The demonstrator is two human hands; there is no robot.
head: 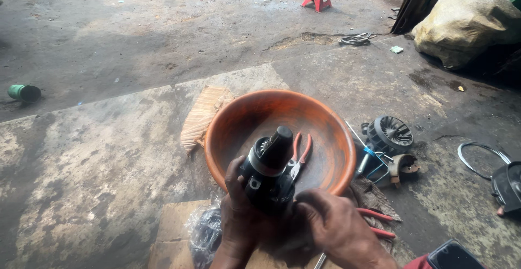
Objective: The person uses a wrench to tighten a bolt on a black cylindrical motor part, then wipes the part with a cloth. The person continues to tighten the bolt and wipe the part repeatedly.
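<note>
Two hands [282, 220], one black motor part [268, 174]

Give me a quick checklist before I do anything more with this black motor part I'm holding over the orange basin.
1. Left hand wrapped around the black motor part: ok.
2. Right hand supporting its base: ok.
3. Part upright, shaft end on top: ok.
4. Part held above the orange basin: ok.
5. Red-handled pliers lying in the basin, apart from the part: ok.
6. Whether the part's underside is free of fasteners: cannot tell, hidden by the hands.
</note>
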